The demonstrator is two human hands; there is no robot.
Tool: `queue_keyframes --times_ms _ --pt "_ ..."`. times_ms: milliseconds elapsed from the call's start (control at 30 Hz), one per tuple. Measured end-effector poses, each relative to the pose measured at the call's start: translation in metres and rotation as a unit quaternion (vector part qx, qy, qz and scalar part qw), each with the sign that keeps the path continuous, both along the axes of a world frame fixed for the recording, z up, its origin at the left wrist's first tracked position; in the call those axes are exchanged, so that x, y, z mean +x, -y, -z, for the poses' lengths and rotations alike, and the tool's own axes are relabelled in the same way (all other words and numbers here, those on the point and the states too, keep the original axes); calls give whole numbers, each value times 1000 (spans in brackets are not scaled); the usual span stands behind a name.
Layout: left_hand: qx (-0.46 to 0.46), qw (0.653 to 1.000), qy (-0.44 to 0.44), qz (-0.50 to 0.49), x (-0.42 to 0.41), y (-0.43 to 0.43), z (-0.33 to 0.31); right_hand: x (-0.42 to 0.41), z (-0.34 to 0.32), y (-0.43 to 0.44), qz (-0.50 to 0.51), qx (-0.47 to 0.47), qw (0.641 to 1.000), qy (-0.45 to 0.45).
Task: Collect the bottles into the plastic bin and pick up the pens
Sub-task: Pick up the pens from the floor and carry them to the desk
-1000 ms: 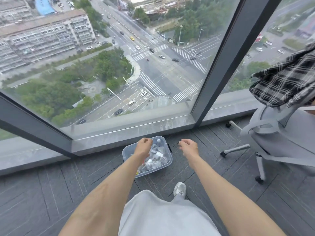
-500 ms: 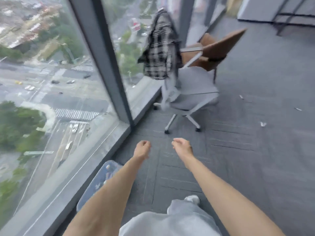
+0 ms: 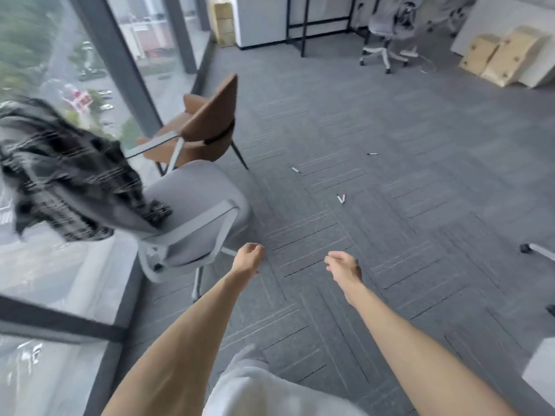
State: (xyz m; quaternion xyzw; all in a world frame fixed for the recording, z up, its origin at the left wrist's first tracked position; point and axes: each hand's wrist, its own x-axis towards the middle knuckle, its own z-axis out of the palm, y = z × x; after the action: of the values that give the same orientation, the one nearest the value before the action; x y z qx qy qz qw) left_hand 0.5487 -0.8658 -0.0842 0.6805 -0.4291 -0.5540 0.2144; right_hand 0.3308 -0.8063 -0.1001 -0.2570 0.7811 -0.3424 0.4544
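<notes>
Since half a second ago the view has swung away from the window (image 3: 36, 70). The plastic bin has left the frame, and the plaid shirt (image 3: 69, 175), smeared by motion, now hangs at far left over the grey chair (image 3: 192, 211). A red sign (image 3: 79, 99) outside is too blurred to read. The left grip (image 3: 247, 258) hovers over the carpet (image 3: 420, 235), fingers loosely curled, holding nothing. Beyond it lie a white pen (image 3: 295, 170) and a pair of pens (image 3: 341, 198) touching in a V. The right grip (image 3: 342, 265) is likewise loose and empty. A dark pen (image 3: 372, 153) lies farther off, its markings too small to make out.
</notes>
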Motion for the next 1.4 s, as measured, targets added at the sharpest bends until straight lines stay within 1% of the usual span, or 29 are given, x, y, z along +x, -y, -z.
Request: queue_keyframes --times_ms 67,133,267,433,600,733,867,967,1033,1100,1233,1400 --pt "9 1000 2 15 -29 40 14 -26 7 26 19 13 1000 0" --pt "14 999 10 50 -56 80 27 -47 13 56 32 25 999 -15" --pt "24 993 29 112 -109 179 51 -96 19 137 61 39 996 -43" --pt "22 983 49 174 -155 298 42 -145 12 244 99 46 992 -55" --pt "40 974 71 210 -205 396 41 -179 12 332 123 47 991 -30" --pt "49 967 83 237 -254 469 51 -216 42 403 135 57 989 -21" --pt "70 956 106 263 -307 551 75 -265 89 488 166 64 984 16" --pt "107 950 117 271 -354 614 106 -306 125 550 169 87 981 48" --pt "122 947 127 267 -387 655 131 -334 150 587 169 119 976 66" --pt "135 947 127 262 -424 696 164 -362 179 619 160 141 974 73" --pt "136 954 122 236 -481 766 231 -413 232 682 148 173 972 49" --pt "161 944 117 263 -535 841 334 -461 315 762 158 191 968 37"
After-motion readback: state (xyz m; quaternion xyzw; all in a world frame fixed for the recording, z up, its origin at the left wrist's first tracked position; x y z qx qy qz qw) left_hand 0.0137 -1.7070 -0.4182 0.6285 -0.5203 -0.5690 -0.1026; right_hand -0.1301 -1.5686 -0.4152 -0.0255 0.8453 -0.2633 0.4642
